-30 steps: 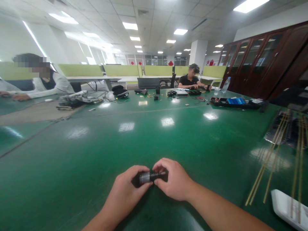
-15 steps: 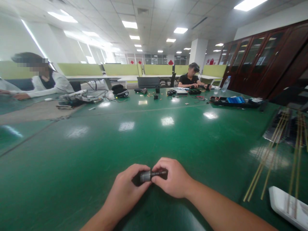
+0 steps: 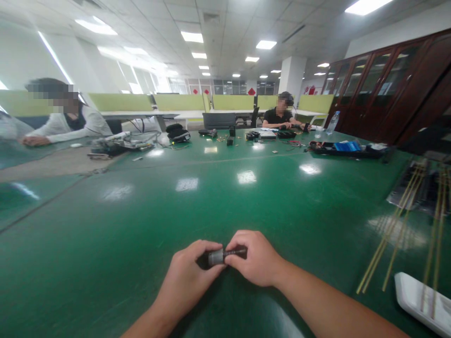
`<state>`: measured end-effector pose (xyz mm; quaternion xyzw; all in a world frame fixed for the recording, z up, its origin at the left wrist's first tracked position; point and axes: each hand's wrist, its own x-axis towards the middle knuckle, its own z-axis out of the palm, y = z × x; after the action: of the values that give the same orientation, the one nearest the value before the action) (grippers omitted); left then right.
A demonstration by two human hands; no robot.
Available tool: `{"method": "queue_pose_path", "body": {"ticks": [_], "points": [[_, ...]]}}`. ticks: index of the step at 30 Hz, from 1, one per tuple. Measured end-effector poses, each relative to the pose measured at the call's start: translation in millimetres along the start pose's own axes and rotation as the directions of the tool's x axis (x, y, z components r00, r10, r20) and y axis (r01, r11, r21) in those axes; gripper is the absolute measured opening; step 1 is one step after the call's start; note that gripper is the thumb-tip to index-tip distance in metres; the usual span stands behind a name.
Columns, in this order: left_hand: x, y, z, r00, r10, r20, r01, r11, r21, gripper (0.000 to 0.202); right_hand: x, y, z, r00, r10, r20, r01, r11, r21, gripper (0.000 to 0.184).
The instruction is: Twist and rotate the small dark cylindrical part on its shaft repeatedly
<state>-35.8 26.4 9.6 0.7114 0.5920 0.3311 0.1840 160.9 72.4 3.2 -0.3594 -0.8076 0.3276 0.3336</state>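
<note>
Low in the middle of the head view, my left hand (image 3: 185,281) and my right hand (image 3: 256,259) meet over the green table (image 3: 148,211). Between them is a small grey metal cylinder with a dark threaded shaft (image 3: 220,256). My left fingers are closed round the cylinder's body. My right thumb and fingers pinch the shaft end. Both hands rest close to the tabletop.
Thin brass rods (image 3: 394,234) lie at the right, over a white tray (image 3: 421,300) and a dark tray (image 3: 412,185). Far across sit a person in white (image 3: 66,124) and a person in black (image 3: 280,116), with tools and a blue-lidded case (image 3: 347,148). Dark wood cabinets (image 3: 387,89) line the right wall.
My hands have stayed on the part with only slight finger shifts. The view has drifted a little, so hands and part sit slightly higher in the picture.
</note>
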Motion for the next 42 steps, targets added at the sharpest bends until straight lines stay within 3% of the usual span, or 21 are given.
{"method": "queue_pose_path", "body": {"ticks": [10, 42], "points": [[0.5, 2.5, -2.0, 1.000, -0.018, -0.015, 0.018, 1.000, 0.005, 0.020, 0.7, -2.0, -1.0, 1.000, -0.001, -0.012, 0.001, 1.000, 0.005, 0.006], [2.5, -6.5, -0.9, 0.989, 0.111, -0.095, -0.106, 0.993, 0.057, 0.020, 0.0, -3.8, -0.2, 0.998, 0.039, -0.039, -0.038, 0.999, 0.020, 0.007]]}}
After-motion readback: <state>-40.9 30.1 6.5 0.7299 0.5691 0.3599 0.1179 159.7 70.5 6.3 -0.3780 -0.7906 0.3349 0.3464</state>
